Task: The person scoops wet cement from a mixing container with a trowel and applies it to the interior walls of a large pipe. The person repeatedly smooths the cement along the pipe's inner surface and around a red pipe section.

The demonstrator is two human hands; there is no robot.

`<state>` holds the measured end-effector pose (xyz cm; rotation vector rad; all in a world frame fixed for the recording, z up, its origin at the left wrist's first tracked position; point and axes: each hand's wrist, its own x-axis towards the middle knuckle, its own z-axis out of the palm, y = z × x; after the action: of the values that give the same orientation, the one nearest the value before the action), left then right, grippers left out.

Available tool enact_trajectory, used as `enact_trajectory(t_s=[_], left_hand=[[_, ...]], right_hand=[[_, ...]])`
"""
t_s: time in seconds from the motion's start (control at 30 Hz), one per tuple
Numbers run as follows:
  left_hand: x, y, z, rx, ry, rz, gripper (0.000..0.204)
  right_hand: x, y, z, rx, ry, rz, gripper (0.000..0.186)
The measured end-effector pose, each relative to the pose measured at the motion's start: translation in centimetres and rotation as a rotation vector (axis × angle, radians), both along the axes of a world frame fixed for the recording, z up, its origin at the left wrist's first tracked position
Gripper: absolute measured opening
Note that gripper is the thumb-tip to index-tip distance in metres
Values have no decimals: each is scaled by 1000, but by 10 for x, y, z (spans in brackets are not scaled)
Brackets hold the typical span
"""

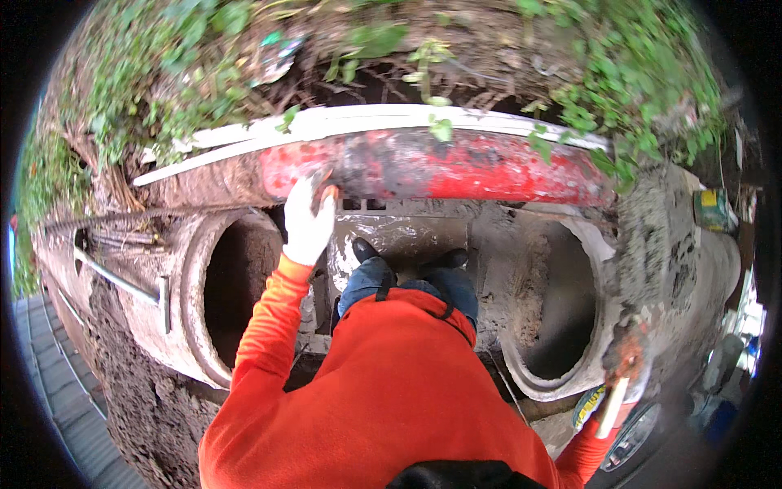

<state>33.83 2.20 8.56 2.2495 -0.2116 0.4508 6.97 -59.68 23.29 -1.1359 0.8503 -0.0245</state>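
My left hand (309,218), in a white glove, reaches to the near side of a mud-smeared red pipe (489,167). Its fingers are stretched out at the pipe's edge, and their tips look dirty. Whether they press on the pipe I cannot tell. Out at the lower right, my gloved right hand (637,391) is closed round the pale handle of a hand tool (612,406). The tool's head is caked reddish brown and blurred, so its exact kind is unclear. It is over the grey, mortar-smeared surface beside the right concrete pipe opening (599,301).
A left concrete pipe opening (194,301) faces the right one across the muddy pit floor (399,236) where my feet stand. White pipes (350,121) run behind the red one, below leafy plants. A metal bar (122,277) lies at left; a yellow-green container (713,210) stands at right.
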Motion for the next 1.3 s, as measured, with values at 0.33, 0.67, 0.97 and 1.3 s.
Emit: enact_trajectory(t_s=[0.33,0.67,0.97,1.3], left_hand=[[-229,137,-171,-179,614,650,35],[-502,35,-279,-456,1337,1082,58],[-582,-95,-343,-684,1466,1143,65],[-578,-101,-338,-1066,1124,1286,57]], right_hand=[[104,224,-117,552,520,555,27],[228,356,-261,176,419,1669,21],[340,461,-453,-108,418,1865,31],[413,594,-591,-957,-38,2121,20]])
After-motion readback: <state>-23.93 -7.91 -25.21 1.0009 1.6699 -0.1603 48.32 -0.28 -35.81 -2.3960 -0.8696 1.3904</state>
